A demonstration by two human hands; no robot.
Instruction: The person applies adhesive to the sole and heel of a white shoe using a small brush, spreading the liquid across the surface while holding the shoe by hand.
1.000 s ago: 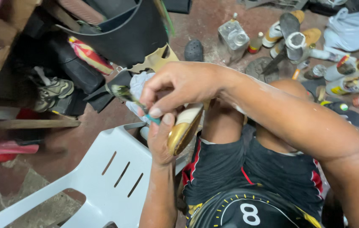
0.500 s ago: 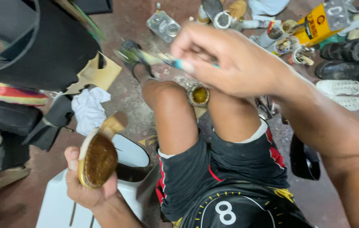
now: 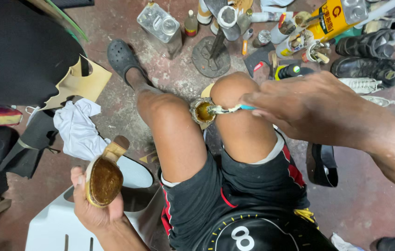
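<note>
My left hand point(image 3: 96, 210) grips a heeled shoe point(image 3: 104, 176) at the lower left, sole up, its sole glossy with brown glue. My right hand point(image 3: 309, 104) reaches over my right knee and holds a blue-handled brush point(image 3: 230, 109). The brush's bristles are dipped into a small open glue tin point(image 3: 203, 110) that sits on the floor between my knees. My bare legs and black shorts fill the middle of the view.
A white plastic chair point(image 3: 53, 227) is under my left hand. A white rag point(image 3: 77, 128), black sheets and a tan cut-out piece lie at left. Bottles, cans, a metal shoe stand point(image 3: 212, 53) and several shoes crowd the top and right. A black clog is on my foot.
My right hand came down from above the knees and put the brush into the glue tin. The left hand with the shoe stayed low at left. The view shifted toward the floor.
</note>
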